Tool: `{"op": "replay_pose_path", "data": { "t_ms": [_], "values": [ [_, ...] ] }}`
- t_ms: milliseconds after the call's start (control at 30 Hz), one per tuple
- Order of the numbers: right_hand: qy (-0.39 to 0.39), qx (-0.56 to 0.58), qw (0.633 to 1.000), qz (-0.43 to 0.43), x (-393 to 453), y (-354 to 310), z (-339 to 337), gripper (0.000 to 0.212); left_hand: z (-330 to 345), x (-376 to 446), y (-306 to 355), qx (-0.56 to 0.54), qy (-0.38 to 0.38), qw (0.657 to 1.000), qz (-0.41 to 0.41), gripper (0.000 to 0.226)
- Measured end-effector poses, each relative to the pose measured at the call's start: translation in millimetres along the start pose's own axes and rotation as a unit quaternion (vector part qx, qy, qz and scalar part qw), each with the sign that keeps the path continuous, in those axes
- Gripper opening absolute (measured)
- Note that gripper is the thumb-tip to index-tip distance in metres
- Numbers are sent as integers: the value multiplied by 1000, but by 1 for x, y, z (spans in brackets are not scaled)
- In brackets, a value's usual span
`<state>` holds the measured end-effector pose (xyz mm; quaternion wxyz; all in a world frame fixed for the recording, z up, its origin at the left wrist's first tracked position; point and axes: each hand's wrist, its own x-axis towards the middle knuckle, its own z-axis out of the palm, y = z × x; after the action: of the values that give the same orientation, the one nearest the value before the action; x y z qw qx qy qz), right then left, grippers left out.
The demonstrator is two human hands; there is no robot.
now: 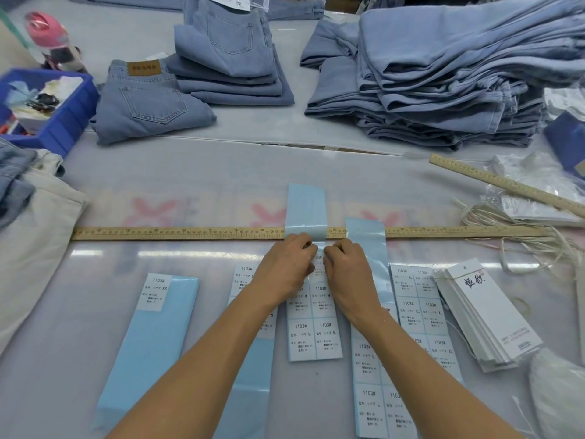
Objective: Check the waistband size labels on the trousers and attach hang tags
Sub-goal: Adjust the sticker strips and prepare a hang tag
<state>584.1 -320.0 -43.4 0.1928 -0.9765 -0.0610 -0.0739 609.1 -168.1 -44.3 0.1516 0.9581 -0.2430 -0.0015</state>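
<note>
Several pale-blue sticker sheets with white "1103#" size labels lie in a row on the near table: an XS sheet [152, 337], an M sheet [313, 337], an L sheet [373, 384] and an XL sheet [418, 308]. My left hand [285, 267] and my right hand [345, 270] meet over the top of the M sheet, fingers curled and pinching it where its bare backing [305, 207] stretches over the long wooden ruler [177, 233]. A fan of white hang tags [487, 312] lies at the right. Folded light-blue jeans [142, 103] and taller stacks [231, 55] [443, 77] sit beyond.
A blue plastic bin [63, 122] with scraps stands at far left, a pink-capped bottle [47, 36] behind it. A second wooden ruler [506, 185], loose tag strings [522, 236] and clear bags [538, 172] lie at the right. Pale fabric [31, 242] hangs over the left edge.
</note>
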Motion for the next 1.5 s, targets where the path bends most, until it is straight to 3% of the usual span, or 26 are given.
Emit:
{"op": "replay_pose_path", "data": {
  "t_ms": [367, 900, 1200, 1367, 1500],
  "values": [
    [-8, 29, 999, 28, 5, 0, -1, 15, 4, 2, -6, -44, 7, 999, -8, 15],
    [-14, -33, 999, -1, -1, 1, 3, 14, 6, -1, -10, -82, 10, 997, -13, 28],
    [17, 25, 999, 16, 0, -1, 4, 16, 15, -13, -2, -81, 77, 994, -9, 26],
    [55, 83, 993, 56, -13, -8, 10, 20, 19, -32, 7, -80, 122, 987, -69, 36],
    [107, 54, 991, 53, -21, -9, 24, 26, 19, -41, -6, -83, 112, 989, -41, 39]
  ]
}}
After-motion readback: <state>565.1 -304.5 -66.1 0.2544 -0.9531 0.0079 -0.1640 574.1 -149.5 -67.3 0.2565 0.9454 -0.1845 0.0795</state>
